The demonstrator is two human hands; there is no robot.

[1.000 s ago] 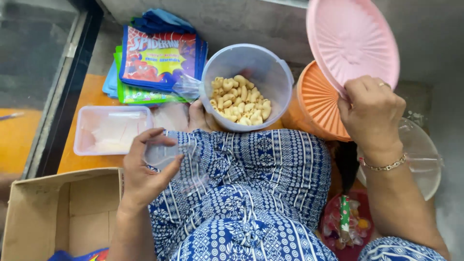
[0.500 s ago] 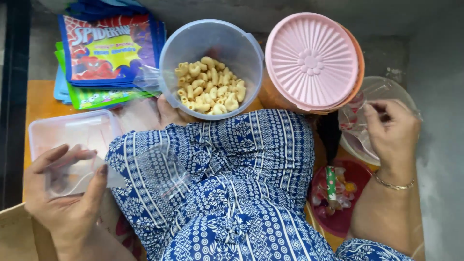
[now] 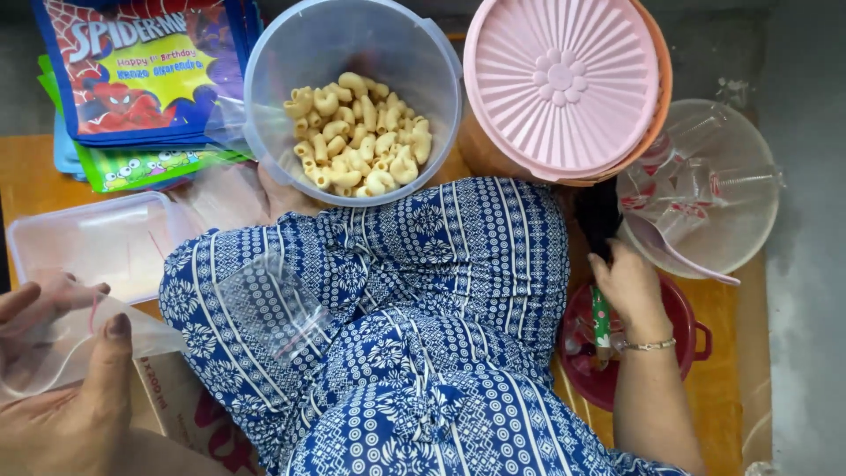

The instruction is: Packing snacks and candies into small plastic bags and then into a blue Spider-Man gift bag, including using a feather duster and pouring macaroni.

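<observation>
Head view: the person is sitting with a blue patterned lap filling the middle of the frame, and everything is lying within arm's reach around it. The left hand [image 3: 66, 388] is pinching a small clear plastic bag [image 3: 62, 339] between thumb and fingers, holding it off the near left edge of the wooden surface [image 3: 26, 167], apparently so its mouth stays free. Just beyond it a clear rectangular tray [image 3: 97, 242] is lying flat. The right hand [image 3: 630, 291] is reaching down into a red pot [image 3: 683, 326] at the right edge; whether it is clenching anything there I cannot tell, since the fingers are hidden. A clear tub of macaroni [image 3: 352, 97] is sitting open against the knees, close enough for scooping. Beside it a pink ribbed lid [image 3: 564, 79] is covering an orange container, and a clear bowl [image 3: 736, 238] of small plastic cups is resting toward the far right corner. Printed party bags [image 3: 141, 79] are stacked at the far left.
</observation>
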